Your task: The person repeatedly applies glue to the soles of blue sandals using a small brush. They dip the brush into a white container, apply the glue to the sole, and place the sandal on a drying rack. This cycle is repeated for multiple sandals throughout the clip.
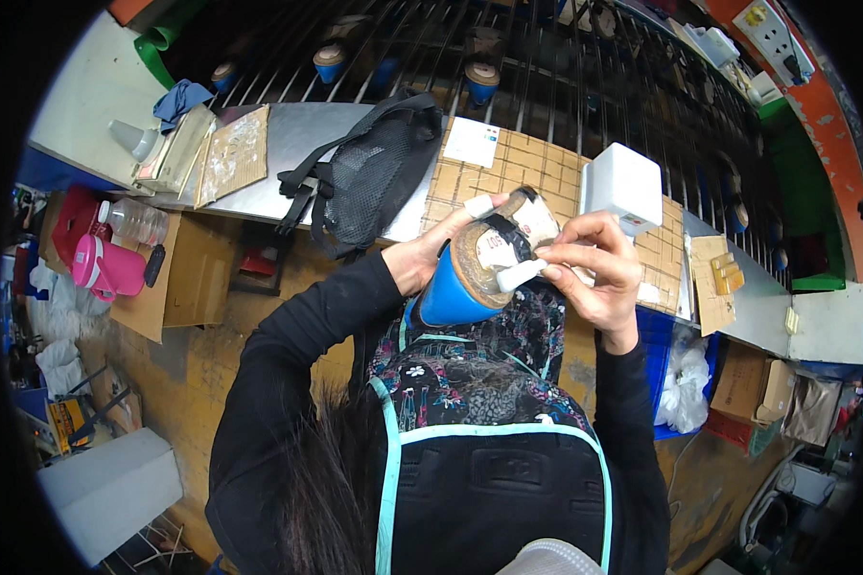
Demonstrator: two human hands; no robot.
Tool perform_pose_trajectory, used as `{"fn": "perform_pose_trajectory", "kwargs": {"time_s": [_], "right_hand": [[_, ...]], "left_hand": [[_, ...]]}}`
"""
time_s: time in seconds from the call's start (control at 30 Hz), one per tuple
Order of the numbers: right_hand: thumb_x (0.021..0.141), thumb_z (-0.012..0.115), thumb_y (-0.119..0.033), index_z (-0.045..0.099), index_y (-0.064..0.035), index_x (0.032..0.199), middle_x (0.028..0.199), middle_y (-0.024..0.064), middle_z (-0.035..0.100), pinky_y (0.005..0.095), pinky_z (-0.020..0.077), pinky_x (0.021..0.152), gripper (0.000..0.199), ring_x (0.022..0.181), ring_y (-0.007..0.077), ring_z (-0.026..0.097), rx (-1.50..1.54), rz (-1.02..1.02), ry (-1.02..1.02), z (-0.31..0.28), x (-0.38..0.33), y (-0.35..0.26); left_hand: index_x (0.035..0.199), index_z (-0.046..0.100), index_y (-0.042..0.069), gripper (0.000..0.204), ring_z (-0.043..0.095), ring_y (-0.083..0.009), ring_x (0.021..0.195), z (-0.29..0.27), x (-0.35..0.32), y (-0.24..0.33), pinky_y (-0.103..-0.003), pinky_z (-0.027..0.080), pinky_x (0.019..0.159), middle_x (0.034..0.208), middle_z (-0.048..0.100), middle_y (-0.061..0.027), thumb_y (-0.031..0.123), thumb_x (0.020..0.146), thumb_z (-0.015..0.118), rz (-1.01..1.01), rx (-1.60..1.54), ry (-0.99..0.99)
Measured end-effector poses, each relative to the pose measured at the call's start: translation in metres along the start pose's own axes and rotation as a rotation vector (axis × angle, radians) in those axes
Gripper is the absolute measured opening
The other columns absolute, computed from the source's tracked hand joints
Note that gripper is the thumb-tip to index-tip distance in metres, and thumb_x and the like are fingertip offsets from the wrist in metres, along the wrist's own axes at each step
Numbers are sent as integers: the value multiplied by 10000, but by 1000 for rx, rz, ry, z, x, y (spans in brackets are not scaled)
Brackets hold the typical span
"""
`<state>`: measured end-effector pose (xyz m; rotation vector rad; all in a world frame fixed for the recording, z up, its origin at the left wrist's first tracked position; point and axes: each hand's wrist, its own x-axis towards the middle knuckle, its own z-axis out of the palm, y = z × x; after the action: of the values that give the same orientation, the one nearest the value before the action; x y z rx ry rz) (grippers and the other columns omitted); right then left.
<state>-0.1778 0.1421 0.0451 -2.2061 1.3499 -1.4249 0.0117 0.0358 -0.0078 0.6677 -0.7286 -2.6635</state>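
Observation:
A blue shoe last with a brown, sole-like face turned up is held in front of me. My left hand grips its left side, with a white cover on the thumb. White labels and a black strip lie across the brown face. My right hand is closed in a pinch at the right edge of that face, beside the strip. A white piece, possibly a finger cover, sticks out from its fingertips. What the pinch holds, if anything, is hidden.
Behind the last runs a bench topped with cardboard, bearing a black mesh bag and a white container. Beyond is a rack of metal rods with more blue lasts. A pink jug stands at left.

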Motion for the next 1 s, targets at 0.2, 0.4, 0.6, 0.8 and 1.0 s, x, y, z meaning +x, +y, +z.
{"fn": "perform_pose_trajectory", "kwargs": {"time_s": [0.2, 0.4, 0.6, 0.8, 1.0], "right_hand": [[716, 794, -161, 771, -130, 926, 850, 18, 634, 289, 360, 710, 213, 770, 145, 556, 96, -48, -134, 12, 23, 8], [679, 815, -140, 780, -106, 889, 858, 48, 618, 303, 427, 698, 215, 814, 178, 554, 125, -89, -307, 17, 34, 16], [662, 828, -193, 781, -132, 854, 853, 32, 627, 307, 396, 719, 206, 811, 165, 556, 92, -110, -350, 15, 37, 15], [723, 795, -208, 773, -153, 899, 875, 10, 604, 299, 323, 726, 186, 750, 119, 538, -14, -179, -386, 2, 35, 15], [723, 797, -220, 772, -157, 897, 884, -6, 594, 299, 307, 732, 187, 727, 115, 513, 112, -76, -277, 8, 33, 14]], "left_hand": [[1389, 416, 123, 526, 655, -387, 955, -32, -18, -21, -448, 575, 820, 1204, 585, -249, 463, 988, 435, -294, -254, -500], [1378, 306, -116, 745, 483, -505, 1144, -45, -26, -45, -508, 525, 885, 1233, 407, -423, 515, 984, 355, -554, -618, -598], [1402, 261, -92, 777, 490, -508, 1114, -32, -33, -52, -501, 520, 883, 1255, 379, -412, 557, 980, 325, -436, -420, -525], [1402, 306, -51, 572, 492, -359, 1202, -27, -37, -38, -414, 473, 1014, 1314, 421, -311, 376, 1026, 361, -434, -342, -673], [1397, 311, -52, 573, 515, -349, 1156, -20, -36, -42, -405, 490, 968, 1292, 441, -299, 378, 1023, 374, -364, -196, -519]]}}
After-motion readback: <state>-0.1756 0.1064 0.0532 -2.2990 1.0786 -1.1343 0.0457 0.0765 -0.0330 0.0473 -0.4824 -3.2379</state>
